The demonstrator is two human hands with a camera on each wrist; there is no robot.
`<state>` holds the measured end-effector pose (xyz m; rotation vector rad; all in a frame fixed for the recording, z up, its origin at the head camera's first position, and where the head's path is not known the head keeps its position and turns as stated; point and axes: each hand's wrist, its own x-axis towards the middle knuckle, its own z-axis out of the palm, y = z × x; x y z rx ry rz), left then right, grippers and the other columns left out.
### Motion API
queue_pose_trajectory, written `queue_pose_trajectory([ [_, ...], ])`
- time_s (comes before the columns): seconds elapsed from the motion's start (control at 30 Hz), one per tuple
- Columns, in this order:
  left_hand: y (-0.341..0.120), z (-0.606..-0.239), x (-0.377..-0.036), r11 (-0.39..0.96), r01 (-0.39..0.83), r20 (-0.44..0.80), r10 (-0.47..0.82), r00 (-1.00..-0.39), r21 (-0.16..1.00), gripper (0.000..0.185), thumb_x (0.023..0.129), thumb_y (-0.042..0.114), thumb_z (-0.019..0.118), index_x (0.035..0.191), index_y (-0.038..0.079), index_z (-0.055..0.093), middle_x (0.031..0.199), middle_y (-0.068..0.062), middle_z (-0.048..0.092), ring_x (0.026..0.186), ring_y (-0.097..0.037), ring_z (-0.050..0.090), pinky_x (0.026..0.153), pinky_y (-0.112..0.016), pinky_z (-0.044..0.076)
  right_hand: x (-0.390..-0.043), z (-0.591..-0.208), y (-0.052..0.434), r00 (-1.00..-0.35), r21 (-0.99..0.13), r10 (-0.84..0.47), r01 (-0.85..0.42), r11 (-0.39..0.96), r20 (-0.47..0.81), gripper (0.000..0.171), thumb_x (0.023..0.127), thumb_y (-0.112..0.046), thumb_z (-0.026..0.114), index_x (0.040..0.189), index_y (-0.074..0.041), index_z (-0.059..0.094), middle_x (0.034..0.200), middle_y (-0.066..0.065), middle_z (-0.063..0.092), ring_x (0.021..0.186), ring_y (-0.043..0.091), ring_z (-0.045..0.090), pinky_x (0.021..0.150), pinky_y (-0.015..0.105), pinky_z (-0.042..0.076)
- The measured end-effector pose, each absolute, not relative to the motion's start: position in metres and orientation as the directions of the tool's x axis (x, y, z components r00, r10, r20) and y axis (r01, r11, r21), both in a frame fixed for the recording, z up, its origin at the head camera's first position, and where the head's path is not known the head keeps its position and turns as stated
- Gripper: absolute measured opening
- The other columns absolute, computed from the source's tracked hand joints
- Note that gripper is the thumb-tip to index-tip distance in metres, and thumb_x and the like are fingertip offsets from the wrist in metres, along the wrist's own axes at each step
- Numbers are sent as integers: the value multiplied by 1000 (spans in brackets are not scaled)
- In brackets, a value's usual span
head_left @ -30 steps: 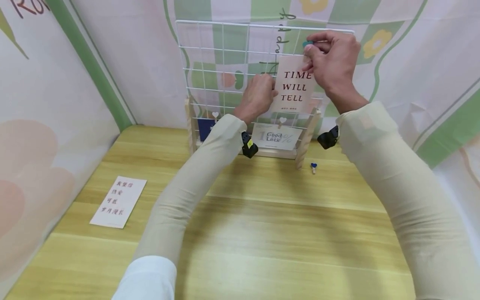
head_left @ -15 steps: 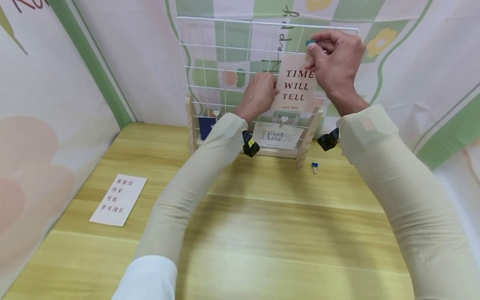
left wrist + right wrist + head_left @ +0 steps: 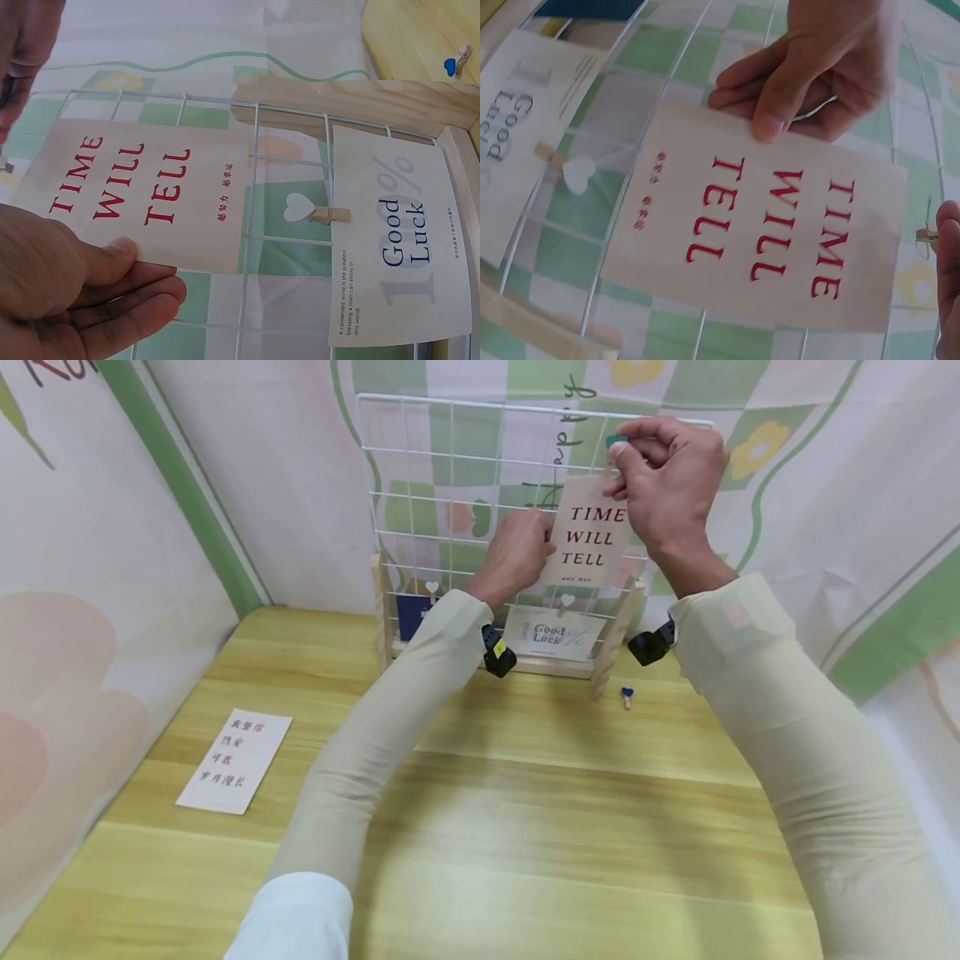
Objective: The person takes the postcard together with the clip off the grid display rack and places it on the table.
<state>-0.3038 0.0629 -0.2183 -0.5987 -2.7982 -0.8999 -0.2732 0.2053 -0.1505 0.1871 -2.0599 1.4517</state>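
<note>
One pale card (image 3: 587,531) reads "TIME WILL TELL" in red

The "TIME WILL TELL" card (image 3: 587,532) is being lowered slightly against the wire grid (image 3: 450,485), its top edge now sitting further below the grid's top wire. The teal clip (image 3: 617,441) is being raised closer to that top wire by the right hand (image 3: 667,485).

Matt paper card (image 3: 587,531), white wire grid (image 3: 450,485), wooden table (image 3: 525,793).
</note>
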Motion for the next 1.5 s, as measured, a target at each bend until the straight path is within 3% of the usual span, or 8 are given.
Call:
queue_pose_trajectory([
  [0.23,54,-218,-302,776,392,243,309,-919,495,22,101,18,56,116,11,70,118,-3,71,98,-13,67,75,-21,52,-270,-153,199,-846,-871,209,-465,159,490,11,86,-2,72,96,-2,73,79,3,76,46,11,63,54,19,54],
  [0.33,48,-217,-300,783,371,226,296,-928,500,23,101,18,55,118,11,69,120,-2,70,99,-12,67,76,-21,52,-271,-153,196,-866,-890,209,-451,67,455,10,83,0,74,94,-1,73,79,6,76,46,13,63,53,21,55],
  [0.53,38,-218,-302,789,397,250,313,-916,468,21,100,14,56,114,9,71,117,-4,71,101,-15,68,77,-23,53,-269,-157,195,-882,-906,205,-417,75,423,15,83,-4,75,97,-1,73,85,7,77,50,13,65,56,20,55],
  [0.8,23,-223,-301,796,402,237,327,-915,452,23,100,12,56,118,7,70,120,-6,71,105,-16,68,83,-24,55,-267,-164,198,-897,-918,201,-397,21,393,12,83,0,74,95,-1,73,79,8,75,49,13,64,52,20,54],
  [1.07,5,-231,-298,789,394,204,336,-919,472,25,100,11,55,121,7,69,124,-7,70,99,-17,69,74,-24,51,-265,-176,204,-902,-920,185,-390,39,391,16,84,0,73,100,2,72,77,3,75,48,13,64,53,20,55],
  [1.33,-8,-239,-297,792,392,204,335,-920,468,19,99,9,57,111,2,70,121,-10,70,92,-18,68,71,-25,52,-265,-185,207,-905,-921,172,-385,55,389,19,83,-1,74,102,3,72,76,2,75,48,12,64,53,20,55],
  [1.5,-13,-239,-296,809,380,206,320,-925,448,20,98,10,59,112,4,70,120,-10,71,94,-19,68,74,-26,54,-266,-188,208,-907,-922,168,-379,77,387,19,84,-3,75,102,2,73,75,1,75,48,12,64,54,20,55],
])
